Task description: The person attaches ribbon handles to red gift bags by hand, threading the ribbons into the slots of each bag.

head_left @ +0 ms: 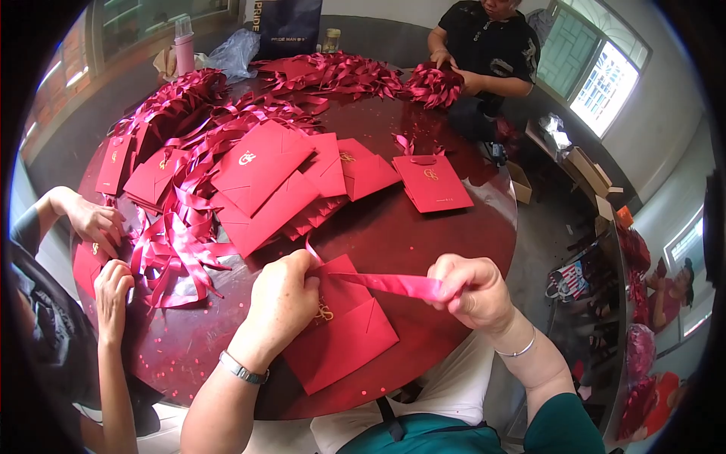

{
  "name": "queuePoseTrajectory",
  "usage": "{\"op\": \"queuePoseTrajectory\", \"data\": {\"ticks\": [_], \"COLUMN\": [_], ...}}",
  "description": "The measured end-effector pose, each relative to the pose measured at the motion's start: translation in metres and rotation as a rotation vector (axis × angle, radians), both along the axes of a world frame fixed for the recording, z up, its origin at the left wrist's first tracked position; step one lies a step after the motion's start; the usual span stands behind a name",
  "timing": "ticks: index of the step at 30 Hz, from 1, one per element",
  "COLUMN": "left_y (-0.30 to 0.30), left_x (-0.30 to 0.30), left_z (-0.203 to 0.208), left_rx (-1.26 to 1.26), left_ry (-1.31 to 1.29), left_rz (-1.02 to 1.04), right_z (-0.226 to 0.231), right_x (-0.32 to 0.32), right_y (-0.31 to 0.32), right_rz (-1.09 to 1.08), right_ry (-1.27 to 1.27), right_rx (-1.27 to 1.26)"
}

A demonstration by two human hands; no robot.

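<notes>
A flat red paper gift bag (352,344) lies at the near edge of the round table, its upper end toward the middle. My left hand (287,295) is closed at the bag's upper left, pinching the ribbon where it meets the bag. From there a pink satin ribbon (389,284) runs taut to the right. Its other end is gripped between the thumb and fingers of my right hand (475,291), raised off the bag. Just beyond lies a pile of red gift bags (265,170), and a single red bag (432,184) with a ribbon lies to its right.
Loose pink ribbons (178,253) spread across the dark red table (484,227). At the left, a co-worker's hands (98,227) handle a red bag. Across the table, another person (491,45) holds a ribboned bundle (433,85). A pink bottle (184,49) stands at the back.
</notes>
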State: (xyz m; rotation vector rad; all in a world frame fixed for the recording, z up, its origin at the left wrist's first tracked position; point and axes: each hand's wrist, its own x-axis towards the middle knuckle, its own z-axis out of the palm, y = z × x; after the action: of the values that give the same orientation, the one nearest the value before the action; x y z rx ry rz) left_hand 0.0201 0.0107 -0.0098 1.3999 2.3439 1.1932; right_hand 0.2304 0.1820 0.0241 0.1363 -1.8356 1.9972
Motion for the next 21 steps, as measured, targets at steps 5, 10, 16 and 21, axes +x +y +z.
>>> {"op": "queuePoseTrajectory", "data": {"ticks": [5,10,16,21], "left_y": [-0.006,0.007,0.001,-0.001], "left_x": [-0.002,0.002,0.016,-0.013], "left_z": [-0.003,-0.001,-0.012,-0.042], "left_rx": [-0.016,-0.048,0.236,0.329], "left_ry": [-0.018,0.056,-0.112,-0.129], "left_rz": [0.038,0.014,-0.082,-0.108], "right_z": [0.024,0.019,-0.016,-0.066], "right_x": [-0.011,-0.008,-0.07,-0.115], "right_y": [-0.026,-0.034,-0.034,-0.026], "right_rz": [0.031,0.217,-0.204,-0.379], "right_ry": [0.098,0.151,0.239,-0.035], "right_rx": [0.415,0.524,0.775,0.946]}}
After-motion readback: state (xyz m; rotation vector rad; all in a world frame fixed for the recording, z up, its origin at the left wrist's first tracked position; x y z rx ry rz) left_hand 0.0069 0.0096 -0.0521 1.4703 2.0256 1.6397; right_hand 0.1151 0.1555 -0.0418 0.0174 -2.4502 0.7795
